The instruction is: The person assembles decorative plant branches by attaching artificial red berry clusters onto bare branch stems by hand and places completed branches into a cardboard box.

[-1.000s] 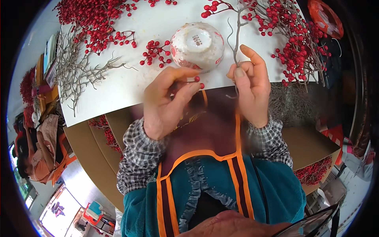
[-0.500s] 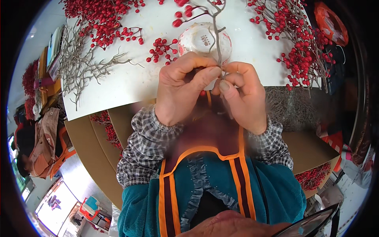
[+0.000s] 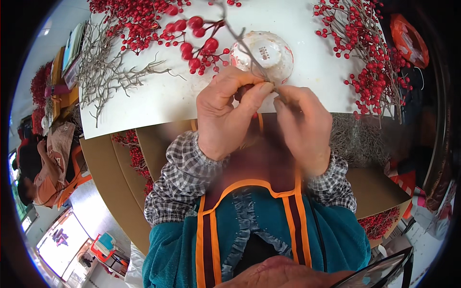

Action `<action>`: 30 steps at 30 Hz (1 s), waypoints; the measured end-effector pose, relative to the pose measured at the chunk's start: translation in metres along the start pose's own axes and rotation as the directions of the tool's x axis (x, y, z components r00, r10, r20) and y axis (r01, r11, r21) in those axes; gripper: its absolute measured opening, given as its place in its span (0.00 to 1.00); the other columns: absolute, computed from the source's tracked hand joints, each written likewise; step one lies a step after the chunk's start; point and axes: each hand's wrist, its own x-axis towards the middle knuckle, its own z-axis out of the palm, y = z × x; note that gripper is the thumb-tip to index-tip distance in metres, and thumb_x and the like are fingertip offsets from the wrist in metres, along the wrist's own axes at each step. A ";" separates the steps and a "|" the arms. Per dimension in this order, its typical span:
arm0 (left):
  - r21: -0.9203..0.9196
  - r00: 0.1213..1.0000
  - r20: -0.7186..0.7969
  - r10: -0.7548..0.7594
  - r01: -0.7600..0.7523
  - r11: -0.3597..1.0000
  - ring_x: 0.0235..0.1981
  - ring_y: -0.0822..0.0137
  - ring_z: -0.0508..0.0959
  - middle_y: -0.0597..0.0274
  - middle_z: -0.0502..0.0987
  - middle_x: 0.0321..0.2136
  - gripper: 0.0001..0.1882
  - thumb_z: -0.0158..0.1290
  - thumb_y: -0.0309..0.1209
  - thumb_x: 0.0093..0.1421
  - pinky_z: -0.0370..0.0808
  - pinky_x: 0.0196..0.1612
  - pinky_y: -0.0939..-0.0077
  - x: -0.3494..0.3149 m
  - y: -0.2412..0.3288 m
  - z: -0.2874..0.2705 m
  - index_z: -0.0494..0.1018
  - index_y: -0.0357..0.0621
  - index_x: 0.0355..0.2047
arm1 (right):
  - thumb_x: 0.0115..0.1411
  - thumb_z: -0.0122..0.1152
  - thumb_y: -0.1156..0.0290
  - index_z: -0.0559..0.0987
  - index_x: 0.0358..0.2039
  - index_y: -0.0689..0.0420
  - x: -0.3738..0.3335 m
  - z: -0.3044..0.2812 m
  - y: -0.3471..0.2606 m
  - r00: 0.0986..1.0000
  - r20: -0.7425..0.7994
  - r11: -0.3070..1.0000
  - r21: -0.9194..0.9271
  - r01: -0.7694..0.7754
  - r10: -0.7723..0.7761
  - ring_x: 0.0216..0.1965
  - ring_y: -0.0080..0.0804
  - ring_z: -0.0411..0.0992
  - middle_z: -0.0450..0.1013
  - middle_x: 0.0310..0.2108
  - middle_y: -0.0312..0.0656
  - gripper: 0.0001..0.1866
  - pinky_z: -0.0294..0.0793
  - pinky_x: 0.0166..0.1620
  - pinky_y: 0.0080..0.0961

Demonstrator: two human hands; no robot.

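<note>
looks like a joining step, left hand (image 3: 228, 113) pinching a thin grey-brown red-berried twig (image 3: 239, 37), right hand (image 3: 307, 127) narrow, can't tell on what, next probably needs steady pinching

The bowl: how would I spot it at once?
Start at the white table, then find the left hand at its near edge. Just beyond that hand, the bowl sits upside down, foot facing up. It is the only dish among red berries and grey twigs.

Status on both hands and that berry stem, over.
Left hand pinching grey berry stem. Right hand beside it, blurred, grip unclear. Upturned bowl just beyond, partly behind stem.
</note>
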 end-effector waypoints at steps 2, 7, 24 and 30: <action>0.017 1.000 0.024 0.018 -0.018 1.000 0.28 0.75 0.70 0.65 0.73 0.30 0.08 0.58 0.21 0.57 0.70 0.34 0.80 -0.001 0.004 -0.006 0.77 0.37 0.38 | 0.57 0.60 0.80 0.76 0.39 0.63 0.005 -0.003 -0.004 0.998 0.017 0.997 0.042 -0.067 0.066 0.25 0.26 0.72 0.73 0.28 0.42 0.08 0.70 0.30 0.21; -0.144 0.966 -0.051 -0.255 0.246 0.959 0.33 0.74 0.70 0.63 0.72 0.35 0.12 0.55 0.20 0.58 0.71 0.38 0.79 -0.012 0.025 -0.009 0.75 0.39 0.43 | 0.60 0.60 0.76 0.77 0.37 0.63 0.016 -0.007 0.005 0.971 -0.005 0.946 0.228 -0.230 0.238 0.22 0.16 0.64 0.69 0.20 0.34 0.06 0.65 0.27 0.16; 0.231 0.983 -0.125 -0.135 0.161 0.960 0.37 0.71 0.77 0.59 0.79 0.35 0.11 0.58 0.18 0.56 0.75 0.40 0.80 -0.031 -0.010 -0.039 0.75 0.33 0.41 | 0.55 0.61 0.78 0.80 0.33 0.61 0.053 -0.005 0.006 0.995 0.087 0.985 -0.159 0.065 -0.052 0.26 0.31 0.72 0.71 0.25 0.41 0.05 0.70 0.29 0.25; 0.621 0.988 0.020 0.152 -0.132 0.773 0.33 0.65 0.74 0.59 0.78 0.31 0.11 0.60 0.17 0.51 0.73 0.35 0.76 -0.021 -0.025 -0.040 0.78 0.39 0.36 | 0.53 0.62 0.77 0.81 0.32 0.59 0.058 -0.001 0.001 0.996 0.074 0.978 -0.201 0.057 -0.043 0.24 0.35 0.71 0.71 0.24 0.42 0.05 0.70 0.28 0.28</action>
